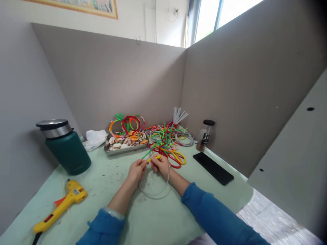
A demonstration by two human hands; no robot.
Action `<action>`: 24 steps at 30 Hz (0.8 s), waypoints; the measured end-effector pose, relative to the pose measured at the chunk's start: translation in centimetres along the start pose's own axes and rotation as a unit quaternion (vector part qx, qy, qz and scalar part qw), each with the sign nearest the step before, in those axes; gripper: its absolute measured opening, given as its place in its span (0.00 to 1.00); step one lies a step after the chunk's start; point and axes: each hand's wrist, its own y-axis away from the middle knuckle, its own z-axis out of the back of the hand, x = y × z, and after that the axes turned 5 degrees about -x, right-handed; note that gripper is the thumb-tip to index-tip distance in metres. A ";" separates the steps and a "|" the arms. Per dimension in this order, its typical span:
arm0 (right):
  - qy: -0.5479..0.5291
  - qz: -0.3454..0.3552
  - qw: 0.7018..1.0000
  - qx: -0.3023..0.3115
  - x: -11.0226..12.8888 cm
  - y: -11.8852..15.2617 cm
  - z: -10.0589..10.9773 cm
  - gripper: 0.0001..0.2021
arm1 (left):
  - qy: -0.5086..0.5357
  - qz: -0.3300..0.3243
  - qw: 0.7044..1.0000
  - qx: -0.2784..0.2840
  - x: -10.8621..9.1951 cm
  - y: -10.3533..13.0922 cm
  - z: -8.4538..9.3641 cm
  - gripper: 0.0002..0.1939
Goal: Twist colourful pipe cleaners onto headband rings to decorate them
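Note:
Near the middle of the table, my left hand (137, 170) and my right hand (161, 165) are close together, fingers pinched. Between them is a short yellow tube (154, 158), gripped by the fingertips of both. A thin grey cord (156, 198) loops below the hands, its ends running up to them. Just beyond my fingers lies a tangle of coloured strands (165, 137), with red and yellow loops at its near right side. Whether the cord passes inside the yellow tube is too small to tell.
A metal tray (125, 150) of shells stands behind, coloured rings above it. On the left are a green bottle (67, 151) and a yellow glue gun (61, 206). A black phone (213, 168) and a clear jar (204, 137) are at right. Grey partitions (122, 75) enclose the table.

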 end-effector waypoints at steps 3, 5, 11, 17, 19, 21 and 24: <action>-0.012 -0.001 1.000 0.008 0.0 0.0 0.1 0.18 | 0.002 0.004 1.000 0.000 0.0 0.1 0.0 0.17; -0.019 0.001 1.000 0.006 0.0 0.0 0.2 0.17 | 0.008 -0.007 1.000 0.006 0.1 0.0 0.0 0.17; -0.025 0.002 1.000 -0.013 0.3 0.1 0.4 0.14 | 0.041 -0.034 0.998 0.020 0.2 0.0 0.2 0.18; -0.047 0.003 0.999 -0.013 0.6 0.1 0.8 0.14 | 0.046 -0.037 0.998 0.019 0.4 -0.3 0.3 0.19; -0.069 -0.001 0.997 -0.017 0.5 0.1 0.9 0.14 | 0.038 -0.038 0.998 0.019 0.5 -0.4 0.4 0.19; -0.076 0.000 0.997 -0.016 0.4 0.1 1.0 0.14 | 0.034 -0.033 0.999 0.018 0.5 -0.4 0.4 0.19; -0.047 -0.001 0.999 0.001 0.3 0.1 1.0 0.15 | 0.047 -0.022 0.999 0.016 0.3 -0.2 0.4 0.18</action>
